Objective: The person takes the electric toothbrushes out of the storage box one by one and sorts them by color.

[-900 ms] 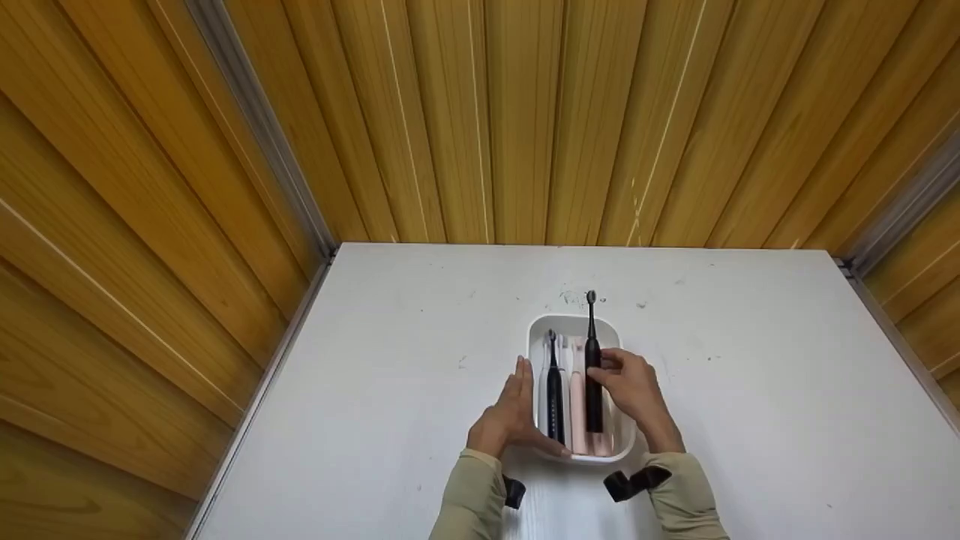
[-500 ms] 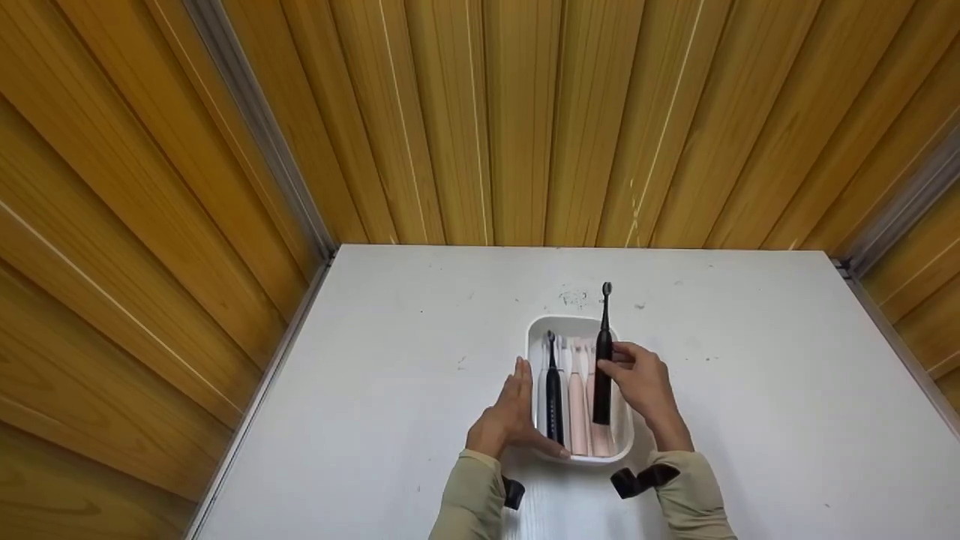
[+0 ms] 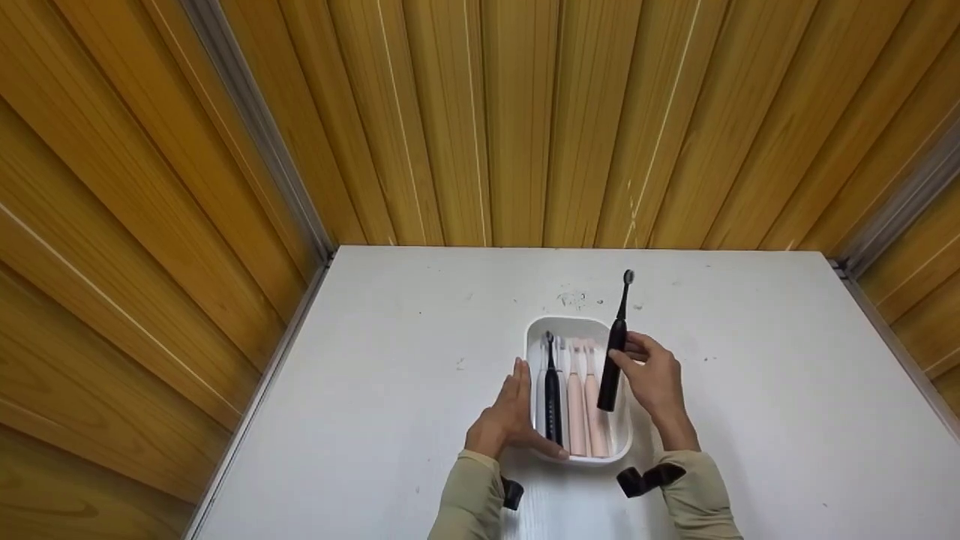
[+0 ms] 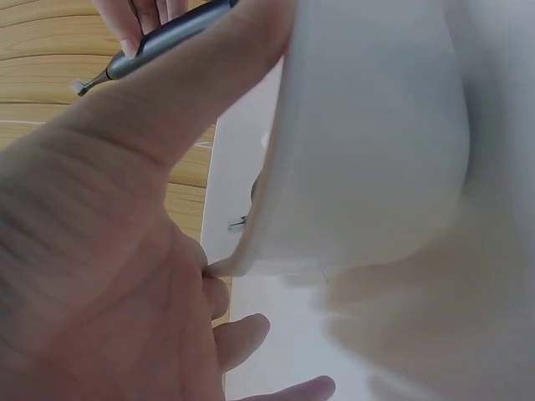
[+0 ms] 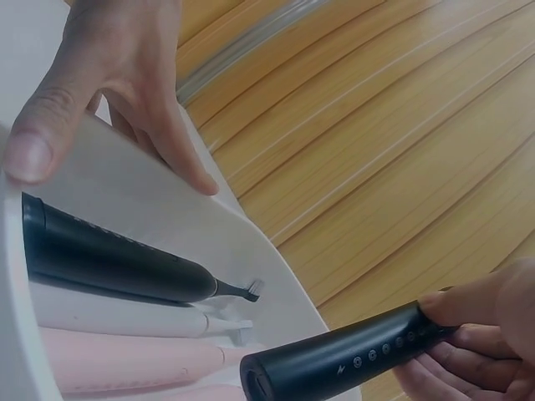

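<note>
R hand pinches blk toothbrush, shifted right; L hand straight-fingered against box

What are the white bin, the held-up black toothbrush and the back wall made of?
White bin: probably plastic, satin; smooth walls, rounded rim.
Held black toothbrush: likely plastic, satin; soft highlights, though coated metal is possible.
Back wall: wood-look, slight sheen; grain lines show, but it could be printed.

Smooth plastic tray, matt toothbrush handle
</note>
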Demonstrator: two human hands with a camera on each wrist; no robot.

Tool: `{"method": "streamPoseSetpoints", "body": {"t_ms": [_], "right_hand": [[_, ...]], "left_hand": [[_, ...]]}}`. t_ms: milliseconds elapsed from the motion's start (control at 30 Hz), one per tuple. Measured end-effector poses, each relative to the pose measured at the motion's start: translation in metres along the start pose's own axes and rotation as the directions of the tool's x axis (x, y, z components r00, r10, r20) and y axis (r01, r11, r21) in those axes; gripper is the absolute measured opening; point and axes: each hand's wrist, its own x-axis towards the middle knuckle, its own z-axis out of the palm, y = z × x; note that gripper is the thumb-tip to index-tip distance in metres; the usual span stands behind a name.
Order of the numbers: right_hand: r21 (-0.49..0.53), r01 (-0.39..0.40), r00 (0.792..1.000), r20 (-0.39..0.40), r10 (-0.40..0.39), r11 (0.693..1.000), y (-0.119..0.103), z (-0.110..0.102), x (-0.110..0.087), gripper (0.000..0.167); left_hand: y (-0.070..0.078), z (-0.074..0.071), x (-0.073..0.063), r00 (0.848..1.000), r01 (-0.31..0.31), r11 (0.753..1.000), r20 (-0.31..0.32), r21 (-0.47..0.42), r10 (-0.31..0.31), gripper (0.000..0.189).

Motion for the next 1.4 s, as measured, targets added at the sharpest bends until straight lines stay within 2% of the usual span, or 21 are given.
{"method": "streamPoseSetpoints", "body": {"t_ms": [667, 1067, 1400], "right_hand": [[0.053, 0.058, 0.992, -0.118, -0.051, 0.997, 0.004, -0.012, 0.009, 0.042], [0.022, 0.056, 0.982, -0.184, -0.051, 0.998, 0.007, -0.023, 0.017, 0.039], [0.038, 0.07, 0.969, -0.239, -0.059, 0.997, 0.017, -0.029, 0.023, 0.037]], "left_hand": [[-0.001, 0.0, 0.002, 1.0, 0.007, 1.0, 0.02, -0.004, -0.007, 0.148], [-0.002, 0.001, 0.001, 1.0, -0.008, 1.0, 0.011, -0.002, 0.008, 0.147], [-0.002, 0.002, 0.001, 1.0, -0.002, 1.0, 0.011, 0.014, 0.002, 0.147]]}}
